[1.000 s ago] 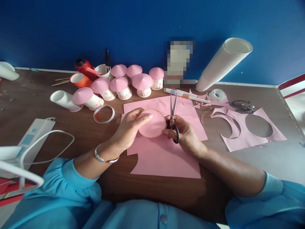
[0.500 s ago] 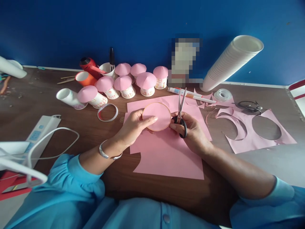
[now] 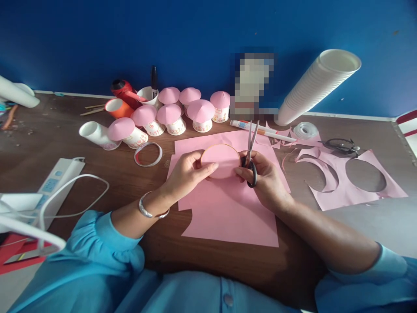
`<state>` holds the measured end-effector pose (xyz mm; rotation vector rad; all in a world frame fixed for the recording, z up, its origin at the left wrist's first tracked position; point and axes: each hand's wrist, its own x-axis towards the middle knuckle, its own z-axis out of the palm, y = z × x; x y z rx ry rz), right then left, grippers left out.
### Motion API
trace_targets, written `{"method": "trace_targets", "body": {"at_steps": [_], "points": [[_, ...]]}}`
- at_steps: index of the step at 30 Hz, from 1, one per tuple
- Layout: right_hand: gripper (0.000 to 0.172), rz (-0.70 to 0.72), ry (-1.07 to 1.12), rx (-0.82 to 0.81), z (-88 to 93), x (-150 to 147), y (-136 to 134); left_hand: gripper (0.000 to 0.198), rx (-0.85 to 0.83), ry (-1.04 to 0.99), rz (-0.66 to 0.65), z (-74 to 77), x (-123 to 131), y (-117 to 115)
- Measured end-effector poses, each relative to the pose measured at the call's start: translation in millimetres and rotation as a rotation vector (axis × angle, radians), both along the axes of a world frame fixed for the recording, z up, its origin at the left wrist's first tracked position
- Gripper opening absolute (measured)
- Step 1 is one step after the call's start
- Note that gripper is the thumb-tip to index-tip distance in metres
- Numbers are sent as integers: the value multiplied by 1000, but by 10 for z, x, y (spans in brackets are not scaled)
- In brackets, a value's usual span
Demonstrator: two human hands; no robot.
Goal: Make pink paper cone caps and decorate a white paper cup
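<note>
Between my two hands is a pink paper circle [image 3: 221, 160] with a thin yellow-brown line around its edge. My left hand [image 3: 193, 169] pinches it at the left, thumb on top. In my right hand [image 3: 262, 174] are black-handled scissors [image 3: 251, 145], blades pointing away from me and slightly parted. The right thumb and fingertips also touch the circle's right edge. Beneath them, large pink paper sheets [image 3: 231, 217] lie on the brown table [image 3: 156, 261]. The fingers under the circle are hidden.
Several decorated paper cups with pink cone roofs [image 3: 201, 111] line the back left. A tape roll [image 3: 148, 154] lies nearby. Behind on the right leans a tall stack of white cups [image 3: 317, 89]. Pink paper with round cutouts [image 3: 339, 174] lies right; a power strip [image 3: 54, 187] sits left.
Both hands and the pink circle have shifted slightly right and down. The right fingers now sit against the circle's edge, and the scissors have moved a little right with that hand.
</note>
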<state>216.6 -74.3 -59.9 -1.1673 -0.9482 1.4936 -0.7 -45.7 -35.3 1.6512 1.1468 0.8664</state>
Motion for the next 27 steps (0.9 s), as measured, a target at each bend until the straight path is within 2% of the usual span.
{"method": "trace_targets", "body": {"at_steps": [3,5,8,10,12,14,16,17,19,21,23,27], "points": [[48,-1,35,-34,-7,15,-4,5,657,240,97,-13,-69,50],[48,31,85,-56,3,7,-14,17,971,382,89,-37,-125,75],[43,81,152,-80,26,-18,-29,27,1194,442,12,-94,-176,84],[38,100,163,-85,35,-28,-34,31,1222,401,-40,-131,-174,77],[36,86,140,-62,42,-25,-33,33,1135,354,-30,-150,-150,73],[37,38,97,-6,57,-12,-30,33,908,263,46,-140,-115,79],[40,-7,48,69,84,1,-26,33,547,83,81,-104,-83,92],[43,-17,25,103,101,5,-24,33,333,-22,54,-79,-70,98],[50,-8,-12,146,133,5,-21,42,-80,-197,-56,-21,-49,101],[53,15,-37,161,153,-4,-16,44,-351,-270,-149,42,-25,93],[51,28,-59,167,155,-14,-9,38,-426,-246,-170,106,9,86],[48,26,-72,159,142,19,21,31,-350,-157,-82,203,90,140]]}}
